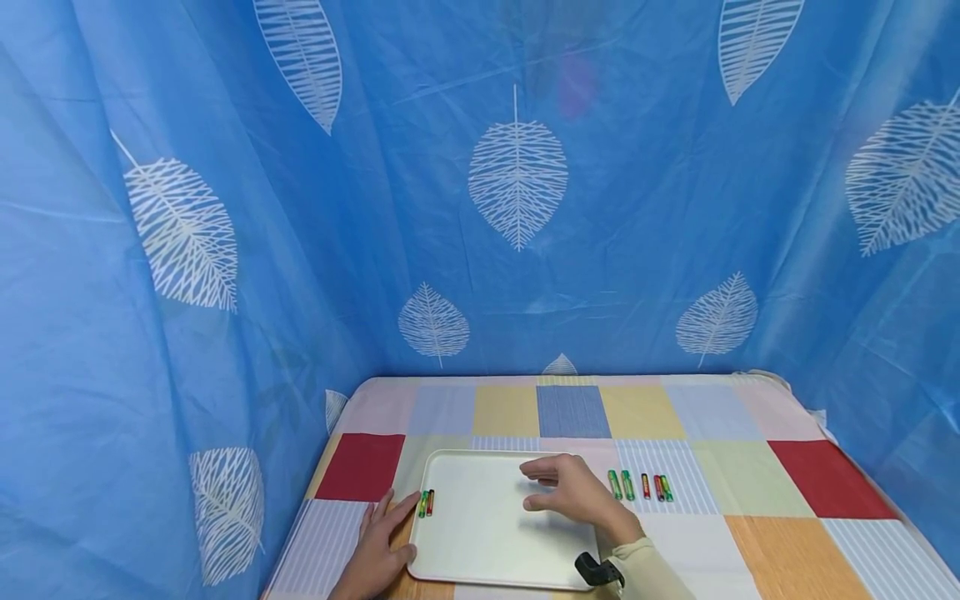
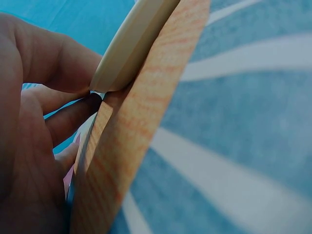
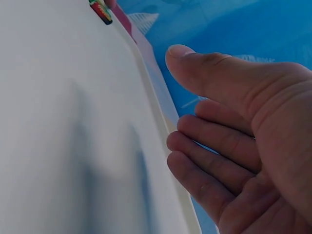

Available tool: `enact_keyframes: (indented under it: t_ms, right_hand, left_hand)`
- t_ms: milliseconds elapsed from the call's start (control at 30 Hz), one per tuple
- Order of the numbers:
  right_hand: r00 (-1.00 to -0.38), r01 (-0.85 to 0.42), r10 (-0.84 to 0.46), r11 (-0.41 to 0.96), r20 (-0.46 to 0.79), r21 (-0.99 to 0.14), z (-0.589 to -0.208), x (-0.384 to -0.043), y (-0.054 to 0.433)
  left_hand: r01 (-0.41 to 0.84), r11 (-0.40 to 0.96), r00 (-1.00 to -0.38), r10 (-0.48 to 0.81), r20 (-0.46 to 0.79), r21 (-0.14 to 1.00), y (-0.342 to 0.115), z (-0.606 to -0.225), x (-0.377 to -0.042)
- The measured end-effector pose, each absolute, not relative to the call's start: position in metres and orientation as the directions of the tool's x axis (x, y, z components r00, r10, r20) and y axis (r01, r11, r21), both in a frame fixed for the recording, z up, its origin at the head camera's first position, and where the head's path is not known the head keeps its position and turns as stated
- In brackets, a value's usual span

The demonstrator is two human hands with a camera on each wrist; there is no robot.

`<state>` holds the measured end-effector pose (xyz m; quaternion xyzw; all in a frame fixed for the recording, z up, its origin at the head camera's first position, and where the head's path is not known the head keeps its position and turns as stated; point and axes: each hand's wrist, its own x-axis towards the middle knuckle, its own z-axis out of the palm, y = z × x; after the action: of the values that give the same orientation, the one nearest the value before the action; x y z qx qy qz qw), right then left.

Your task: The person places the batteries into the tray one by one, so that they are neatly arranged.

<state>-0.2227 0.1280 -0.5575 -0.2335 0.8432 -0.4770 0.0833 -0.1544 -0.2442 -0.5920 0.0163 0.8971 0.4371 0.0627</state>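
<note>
A white rectangular tray (image 1: 480, 517) lies on the patchwork cloth. Two small batteries, one green (image 1: 422, 504) and one red and black (image 1: 431, 502), sit side by side at its left edge. My left hand (image 1: 378, 546) rests by that edge, fingers spread; in the left wrist view a finger touches the tray rim (image 2: 119, 73). Above the tray's right half hovers my right hand (image 1: 573, 492), with nothing between thumb and fingers. The right wrist view shows this hand (image 3: 234, 141) with relaxed fingers over the tray, and a battery (image 3: 101, 11) at the far edge.
Right of the tray, several green and red batteries (image 1: 627, 485) lie in a row on the cloth (image 1: 780, 542). A black band (image 1: 597, 572) is on my right wrist. Blue curtains (image 1: 517, 317) with white leaves stand behind the table and along both sides.
</note>
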Motion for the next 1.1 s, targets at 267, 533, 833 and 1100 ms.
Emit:
enact_keyframes:
  t_ms: [267,533,833,1100]
  right_hand:
    - [-0.89,-0.275,-0.453,0.439,0.054,-0.856,-0.552,-0.212,0.159]
    - [-0.915,-0.219,-0.403,0.46,0.018,-0.86,-0.55,-0.202,0.193]
    - [-0.94,-0.183,-0.342,0.518,-0.006,-0.836,-0.552,-0.185,0.231]
    - [-0.952,-0.171,-0.305,0.545,-0.004,-0.821,-0.555,-0.169,0.256]
  left_hand:
    - [-0.08,0.62,-0.988,0.053,-0.143,0.781,-0.244,-0.595,-0.154]
    - [-0.057,0.624,-0.99,0.066,-0.125,0.779,-0.243,-0.594,-0.154]
    - [-0.067,0.618,-0.99,0.059,-0.131,0.783,-0.243,-0.595,-0.153]
    - [-0.062,0.624,-0.99,0.063,-0.129,0.779,-0.242,-0.595,-0.153]
